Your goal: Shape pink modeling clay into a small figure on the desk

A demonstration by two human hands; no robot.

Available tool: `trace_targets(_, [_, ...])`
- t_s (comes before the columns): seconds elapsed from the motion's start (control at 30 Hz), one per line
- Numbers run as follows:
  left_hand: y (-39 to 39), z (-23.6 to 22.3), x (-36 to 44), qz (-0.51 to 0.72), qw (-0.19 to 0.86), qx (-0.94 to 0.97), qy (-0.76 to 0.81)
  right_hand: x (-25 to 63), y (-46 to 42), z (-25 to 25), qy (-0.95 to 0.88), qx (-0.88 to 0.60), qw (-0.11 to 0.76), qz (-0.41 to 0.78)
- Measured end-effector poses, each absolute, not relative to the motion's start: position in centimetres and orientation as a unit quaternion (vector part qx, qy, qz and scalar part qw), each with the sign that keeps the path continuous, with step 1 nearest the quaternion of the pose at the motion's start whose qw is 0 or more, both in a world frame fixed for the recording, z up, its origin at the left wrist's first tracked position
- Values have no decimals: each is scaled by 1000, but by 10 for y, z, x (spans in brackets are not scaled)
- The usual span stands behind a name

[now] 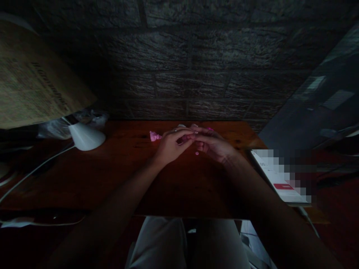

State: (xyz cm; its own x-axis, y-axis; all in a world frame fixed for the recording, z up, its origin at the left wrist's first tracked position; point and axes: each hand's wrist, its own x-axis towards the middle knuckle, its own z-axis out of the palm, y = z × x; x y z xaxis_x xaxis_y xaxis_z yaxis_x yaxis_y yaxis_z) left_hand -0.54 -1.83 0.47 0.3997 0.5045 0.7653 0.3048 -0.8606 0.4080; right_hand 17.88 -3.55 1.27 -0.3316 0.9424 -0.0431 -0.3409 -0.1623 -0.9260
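Note:
My left hand (172, 145) and my right hand (214, 145) meet above the wooden table (179, 186), their fingertips pressed together. Something small and pinkish seems to be between them, but the fingers hide most of it and the light is dim. Left of my left hand lies a crumpled pink piece (155, 136) of unclear material. A tiny round pink bit (197, 153) rests on the wood just below the fingers. Behind my right hand a sliver of bright pink (210, 129) shows. A whitish thing (181, 126) beyond the fingertips is mostly covered.
On the left stands a lamp with a white base (86, 137) and a big printed shade (42, 78); a clear plastic bag (53, 129) lies behind it. A lit tablet-like screen (276, 173) is at the right edge. A brick wall (179, 74) closes off the back.

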Motion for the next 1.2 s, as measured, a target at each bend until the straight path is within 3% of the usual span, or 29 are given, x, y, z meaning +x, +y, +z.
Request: trace_targets(1.2, [-20,4,-5,490,100,829,249,180,-36,14,-455,-353,459,677])
